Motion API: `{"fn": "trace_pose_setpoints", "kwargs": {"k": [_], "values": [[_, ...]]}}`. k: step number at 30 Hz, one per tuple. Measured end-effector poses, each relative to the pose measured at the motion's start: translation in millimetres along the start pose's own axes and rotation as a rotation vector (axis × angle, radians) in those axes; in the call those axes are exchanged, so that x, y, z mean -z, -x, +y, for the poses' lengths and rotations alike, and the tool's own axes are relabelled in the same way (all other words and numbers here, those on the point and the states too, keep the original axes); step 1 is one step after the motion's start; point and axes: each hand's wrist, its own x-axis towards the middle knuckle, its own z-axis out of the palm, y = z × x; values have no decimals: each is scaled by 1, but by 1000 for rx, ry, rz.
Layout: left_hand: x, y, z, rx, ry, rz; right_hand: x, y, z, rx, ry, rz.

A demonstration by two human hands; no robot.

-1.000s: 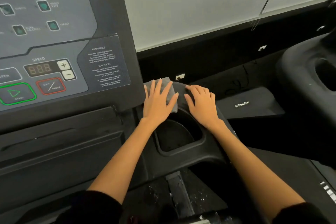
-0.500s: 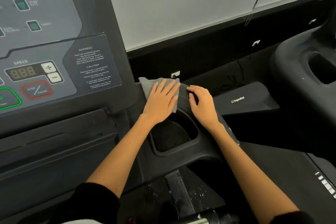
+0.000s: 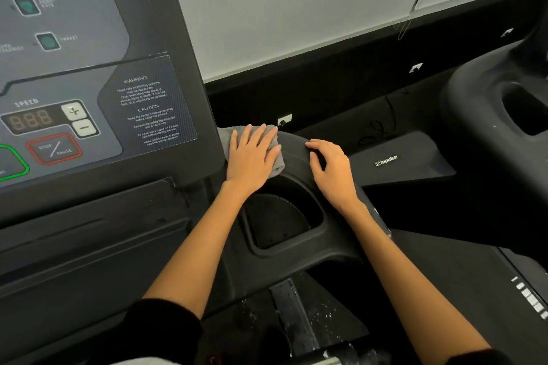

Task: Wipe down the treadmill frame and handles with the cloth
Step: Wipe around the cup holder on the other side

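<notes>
Head view: compared with a second ago, the left hand [image 3: 252,154], fingers straight and flat on the grey cloth [image 3: 277,163], has slid the cloth back toward the console [image 3: 98,83], so the far rim above the cup holder [image 3: 281,222] is likely done and the handles remain. Right hand [image 3: 333,170] rests just right of the cloth, fingers loosely curled on the rim, grasping nothing. Console writing reads "SPEED", "888", "STOP / PAUSE", "WARNING!", "CAUTION"; right of the cup holder, a cover reads "impulse" [image 3: 386,160].
</notes>
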Motion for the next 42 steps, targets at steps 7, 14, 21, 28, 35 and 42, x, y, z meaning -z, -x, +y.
{"fn": "trace_pose_setpoints", "kwargs": {"k": [7, 14, 21, 28, 35, 42], "values": [[-3, -19, 54, 2, -38, -12, 0, 3, -3, -100, 107, 17], [-12, 17, 67, -300, -53, -47, 7, 0, -5, -246, -165, 168], [-3, 14, 25, -411, 44, -103, 6, 1, -3, -214, -133, 127], [-6, -19, 32, -114, -29, -2, 4, 2, -1, -191, -28, 95], [-14, -6, 59, -102, 37, 64, 14, 26, 1, -73, 368, -32], [-18, 27, 102, -271, 101, 34, 43, 73, 11, -154, 485, -42]]}}
